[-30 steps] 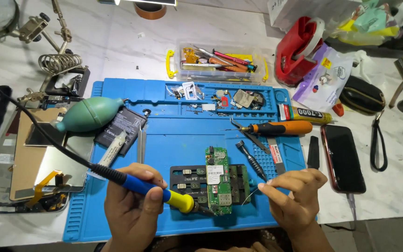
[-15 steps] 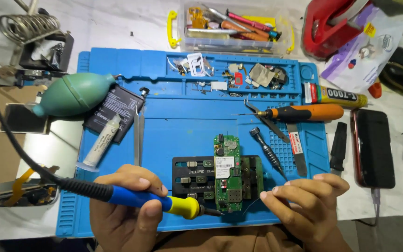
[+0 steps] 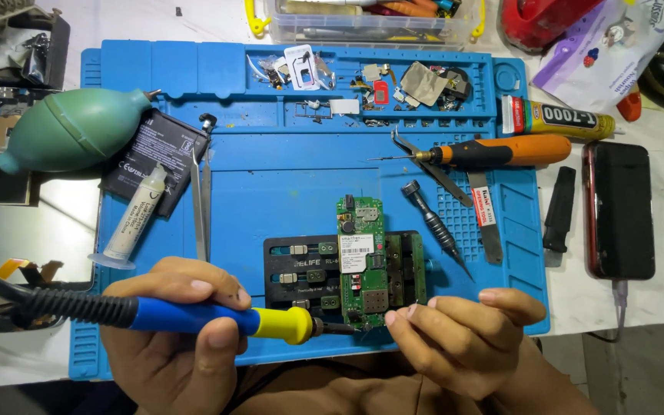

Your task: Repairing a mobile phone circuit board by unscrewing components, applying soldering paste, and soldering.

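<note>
While the left hand (image 3: 170, 338) stays gripped around the soldering iron (image 3: 217, 319), its tip has settled at the lower edge of the circuit board (image 3: 363, 265), clamped on the blue mat (image 3: 286, 192). The right hand (image 3: 463, 338) pinches together beside it, perhaps on thin solder wire.

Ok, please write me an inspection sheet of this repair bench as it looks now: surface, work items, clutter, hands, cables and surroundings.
Surface: blue work mat on a white table.
Work items: green circuit board clamped in a black holder; soldering iron, tip at the board's lower left edge.
Clutter: green air blower, black battery, syringe, tweezers, orange screwdriver, black screwdriver, glue tube, small parts in the mat's top trays.
Hands: left hand grips the soldering iron; right hand pinched at the board's lower right, held item too small to tell.
Cables: iron's black cord runs left; a cable leaves the phone.
Surroundings: clear plastic box, red object.
</note>
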